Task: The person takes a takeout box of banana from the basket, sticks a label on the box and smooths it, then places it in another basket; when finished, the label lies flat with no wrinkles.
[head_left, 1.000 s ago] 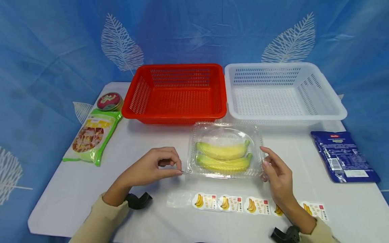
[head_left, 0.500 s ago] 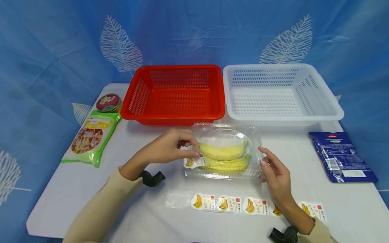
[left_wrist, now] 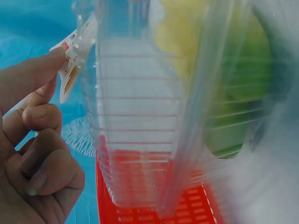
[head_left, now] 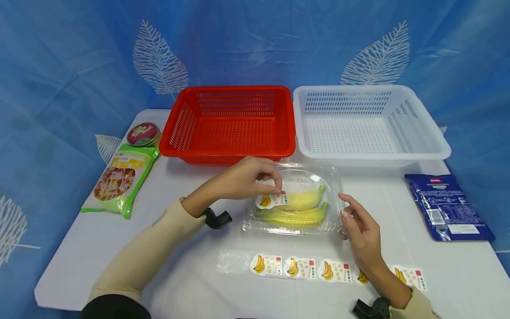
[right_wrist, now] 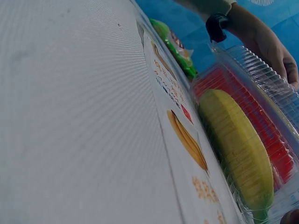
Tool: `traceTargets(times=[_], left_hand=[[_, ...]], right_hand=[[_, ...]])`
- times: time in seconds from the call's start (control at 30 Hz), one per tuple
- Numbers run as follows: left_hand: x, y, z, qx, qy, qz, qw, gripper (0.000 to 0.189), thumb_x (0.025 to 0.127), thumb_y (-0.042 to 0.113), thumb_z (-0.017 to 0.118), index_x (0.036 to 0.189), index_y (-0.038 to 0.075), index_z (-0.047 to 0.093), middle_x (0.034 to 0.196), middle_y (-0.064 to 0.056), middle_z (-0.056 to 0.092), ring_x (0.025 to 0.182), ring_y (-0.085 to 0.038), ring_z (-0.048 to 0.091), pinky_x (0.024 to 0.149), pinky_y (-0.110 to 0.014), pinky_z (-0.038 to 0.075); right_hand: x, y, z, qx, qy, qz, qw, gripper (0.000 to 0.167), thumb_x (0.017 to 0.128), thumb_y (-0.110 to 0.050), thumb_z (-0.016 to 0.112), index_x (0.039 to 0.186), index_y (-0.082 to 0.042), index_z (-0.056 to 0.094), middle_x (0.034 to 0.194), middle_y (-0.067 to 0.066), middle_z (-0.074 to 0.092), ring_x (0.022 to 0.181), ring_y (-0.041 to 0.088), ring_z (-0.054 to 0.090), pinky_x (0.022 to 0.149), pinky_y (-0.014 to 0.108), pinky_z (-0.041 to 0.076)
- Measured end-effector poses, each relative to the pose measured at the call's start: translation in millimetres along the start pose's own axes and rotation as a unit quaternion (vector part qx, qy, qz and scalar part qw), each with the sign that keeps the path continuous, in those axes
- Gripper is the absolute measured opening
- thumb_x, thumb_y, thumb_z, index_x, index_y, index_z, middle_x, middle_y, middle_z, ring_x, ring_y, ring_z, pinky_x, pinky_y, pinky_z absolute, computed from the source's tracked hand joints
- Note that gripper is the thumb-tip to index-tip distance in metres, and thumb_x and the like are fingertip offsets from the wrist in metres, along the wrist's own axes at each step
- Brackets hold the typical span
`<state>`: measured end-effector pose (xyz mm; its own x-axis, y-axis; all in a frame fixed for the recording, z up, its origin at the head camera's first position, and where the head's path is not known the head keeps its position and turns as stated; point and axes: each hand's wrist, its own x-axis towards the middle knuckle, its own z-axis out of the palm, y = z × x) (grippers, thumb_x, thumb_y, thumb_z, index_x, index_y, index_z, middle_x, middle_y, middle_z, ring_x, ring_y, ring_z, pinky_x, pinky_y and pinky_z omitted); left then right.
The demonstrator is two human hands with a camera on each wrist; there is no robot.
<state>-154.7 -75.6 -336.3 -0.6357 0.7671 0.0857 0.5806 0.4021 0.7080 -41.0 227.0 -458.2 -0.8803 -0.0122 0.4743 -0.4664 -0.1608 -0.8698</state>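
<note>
A clear plastic clamshell box point(head_left: 295, 228) lies closed on the white table with two yellow-green bananas point(head_left: 304, 201) inside. My left hand point(head_left: 249, 179) is over the box's left half and pinches a banana sticker point(head_left: 272, 200) between thumb and forefinger, close over the lid. In the left wrist view the sticker point(left_wrist: 72, 58) is bent at the fingertips, beside the box wall. My right hand point(head_left: 363, 232) holds the box's right edge with thumb and fingers. Only a fingertip point(right_wrist: 290, 217) of it shows in the right wrist view.
A strip of banana stickers point(head_left: 300, 268) lies in front of the box, partly under the right forearm. Behind stand a red basket point(head_left: 235, 158) and a white basket point(head_left: 374, 156). A green snack bag point(head_left: 119, 177) and a round tin point(head_left: 142, 134) are left, a blue pouch point(head_left: 448, 206) right.
My left hand has moved right and up from beside the box to over its lid, carrying the sticker with it. The right hand stays at the box's right edge.
</note>
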Motion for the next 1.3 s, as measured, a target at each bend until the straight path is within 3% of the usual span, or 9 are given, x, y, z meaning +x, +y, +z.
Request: traceTargets(times=[0.17, 0.43, 0.63, 0.93, 1.3], left_hand=[[18.5, 0.9, 0.6, 0.024, -0.020, 0.005, 0.9995, 0.008, 0.089, 0.021, 0.081, 0.087, 0.022, 0.073, 0.077, 0.006, 0.054, 0.070, -0.010, 0.044, 0.063, -0.025, 0.036], [36.9, -1.9, 5.9, 0.026, -0.032, 0.012, 0.9991, 0.008, 0.091, 0.021, 0.079, 0.087, 0.019, 0.073, 0.076, 0.003, 0.050, 0.067, -0.010, 0.043, 0.062, -0.024, 0.034], [42.7, -1.0, 12.0, 0.027, -0.038, 0.005, 0.9989, 0.009, 0.091, 0.020, 0.079, 0.086, 0.019, 0.072, 0.071, 0.002, 0.048, 0.063, -0.009, 0.039, 0.059, -0.023, 0.030], [46.0, -1.3, 19.1, -0.005, -0.024, -0.050, 0.9984, 0.008, 0.094, 0.020, 0.076, 0.089, 0.016, 0.071, 0.056, 0.004, 0.030, 0.051, -0.007, 0.022, 0.051, -0.023, 0.019], [45.7, 0.7, 21.1, 0.013, -0.024, -0.075, 0.9968, 0.010, 0.093, 0.021, 0.077, 0.097, 0.016, 0.069, 0.057, 0.003, 0.032, 0.051, -0.007, 0.030, 0.052, -0.022, 0.027]], right_hand=[[0.6, 0.9, 0.2, 0.000, 0.000, -0.008, 1.0000, 0.042, 0.096, 0.021, 0.039, 0.137, 0.020, 0.049, 0.088, 0.007, 0.053, 0.059, 0.012, 0.045, 0.043, 0.029, 0.036], [-2.3, 1.9, 0.1, -0.004, -0.004, -0.004, 1.0000, 0.043, 0.096, 0.021, 0.039, 0.138, 0.019, 0.048, 0.088, 0.007, 0.052, 0.059, 0.012, 0.045, 0.043, 0.030, 0.035], [-2.0, 1.8, 0.1, -0.008, -0.005, -0.009, 0.9999, 0.043, 0.096, 0.022, 0.039, 0.138, 0.020, 0.048, 0.088, 0.008, 0.052, 0.059, 0.012, 0.046, 0.043, 0.030, 0.036], [-2.7, 1.2, -2.8, -0.007, -0.011, -0.005, 0.9999, 0.044, 0.096, 0.022, 0.038, 0.139, 0.019, 0.048, 0.089, 0.006, 0.052, 0.059, 0.012, 0.045, 0.043, 0.030, 0.035], [-2.0, 1.1, -1.7, -0.004, -0.016, -0.012, 0.9998, 0.044, 0.096, 0.022, 0.038, 0.139, 0.020, 0.047, 0.088, 0.008, 0.051, 0.057, 0.013, 0.044, 0.043, 0.030, 0.036]])
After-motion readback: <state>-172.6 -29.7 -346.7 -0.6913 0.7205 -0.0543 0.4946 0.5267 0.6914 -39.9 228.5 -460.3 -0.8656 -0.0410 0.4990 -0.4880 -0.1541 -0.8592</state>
